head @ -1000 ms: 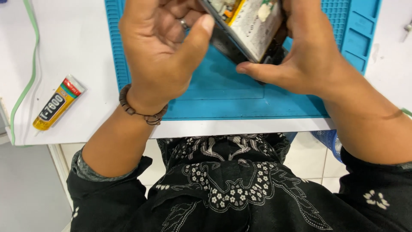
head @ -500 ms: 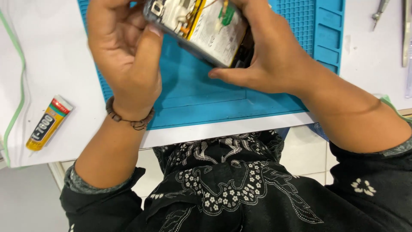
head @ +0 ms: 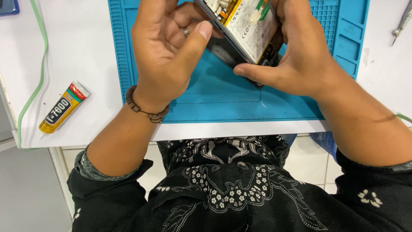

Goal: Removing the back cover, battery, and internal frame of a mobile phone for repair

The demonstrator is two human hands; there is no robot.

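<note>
1 opened phone [head: 246,32], held tilted above the blue mat [head: 223,99], top edge cut off. Both hands closed on it: L hand [head: 165,56] fingers curled, thumb up on its L side; R hand [head: 292,60] wrapped round the R side, thumb under. 1 glue tube [head: 63,107] on the white table [head: 77,51], 1 green cable [head: 36,73], 1 tweezers [head: 401,23] far R. Vs 0.5 s ago: grip same, view shifted, glue tube sits further R in frame.

A small yellow glue tube [head: 63,107] with a red end and black label lies tilted on the white table [head: 77,51], left of the blue mat [head: 223,94].
</note>
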